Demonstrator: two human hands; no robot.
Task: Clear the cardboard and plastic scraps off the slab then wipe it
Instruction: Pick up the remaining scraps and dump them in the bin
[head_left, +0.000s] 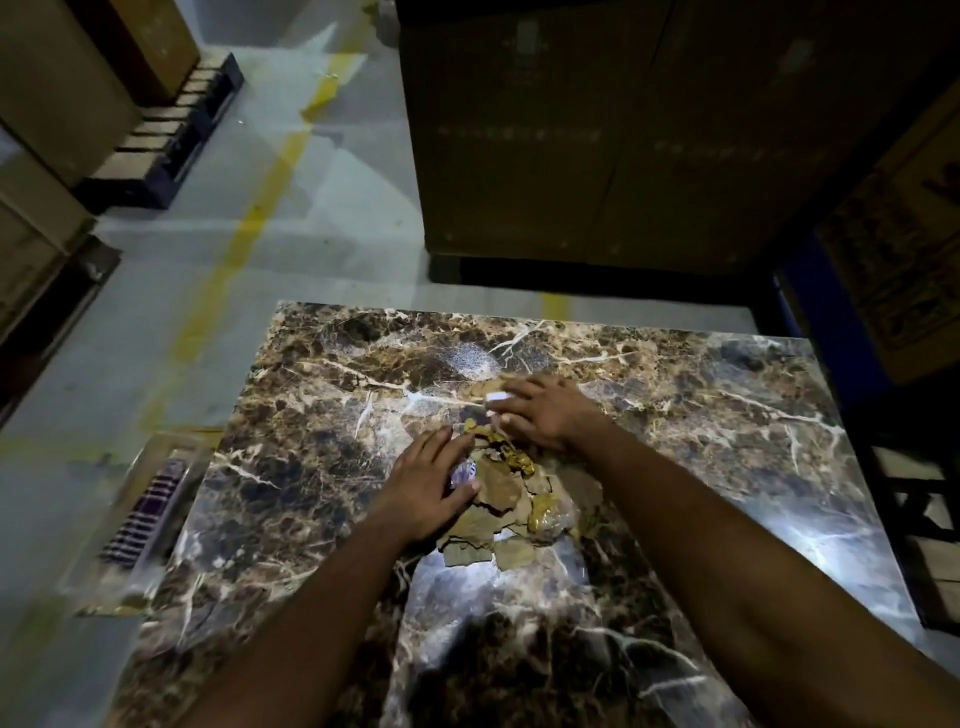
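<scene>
- two bare forearms are seen nearest the camera, stretched forward over a brown marble-patterned slab (291, 499) veined in white.
- torn cardboard scraps (501, 491) are gathered in a loose heap near the middle of the slab, between the two hands; flat brown pieces lie at the near side of the heap.
- crumpled yellowish plastic scraps (543, 514) are mixed in with the cardboard, one clump at the right of the heap and smaller bits at its far end.
- the left hand (426, 480) is laid palm down at the left edge of the heap, its fingers straight and close together, pointing away and to the right; its thumb rests against the cardboard, and nothing is gripped by it.
- a small bluish-white bit (464, 472) is seen just beside the left thumb; what it is cannot be told.
- the right hand (545, 410) is placed at the far right of the heap, blurred, with its fingers reaching left over a small white piece (497, 397) on the slab; whether that piece is pinched or only touched cannot be told.
- glare from a light is reflected on the slab at the near middle and at the right.
- a grey floor with a worn yellow line (249, 223) is seen to the left and beyond the slab.
- large cardboard boxes (597, 130) are stacked beyond the slab, and more on a dark pallet (171, 135) at the far left.
</scene>
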